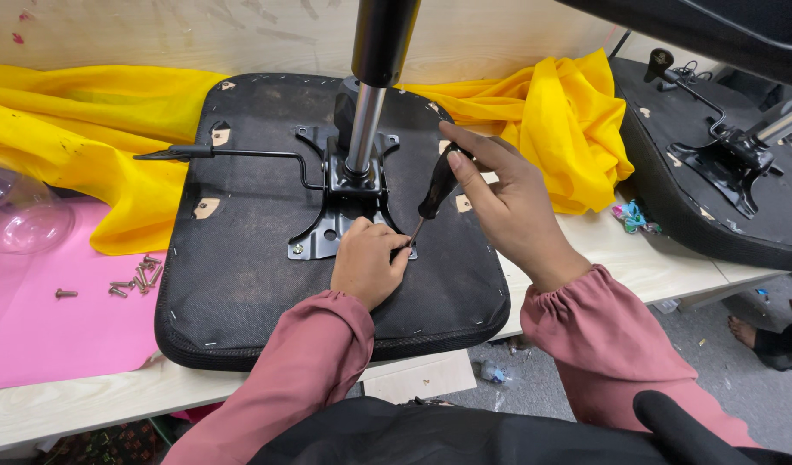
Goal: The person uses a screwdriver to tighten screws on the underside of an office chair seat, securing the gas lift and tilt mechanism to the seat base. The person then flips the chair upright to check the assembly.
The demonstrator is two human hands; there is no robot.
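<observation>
A black chair seat (241, 284) lies upside down on the table. A black metal mounting plate (331, 228) with a chrome gas cylinder (363, 129) and a side lever (232, 155) sits on it. My right hand (508, 202) grips the black handle of a screwdriver (435, 189), whose tip points down at the plate's near right corner. My left hand (368, 263) rests on the seat with its fingers pinched around the screwdriver's tip, holding what looks like a screw that is too small to make out.
Several loose screws (133, 280) lie on a pink sheet (43, 327) to the left, beside a clear plastic dome (17, 215). Yellow cloth (568, 120) lies behind the seat. A second upturned seat (714, 172) sits at right. Another person's foot (745, 331) shows on the floor.
</observation>
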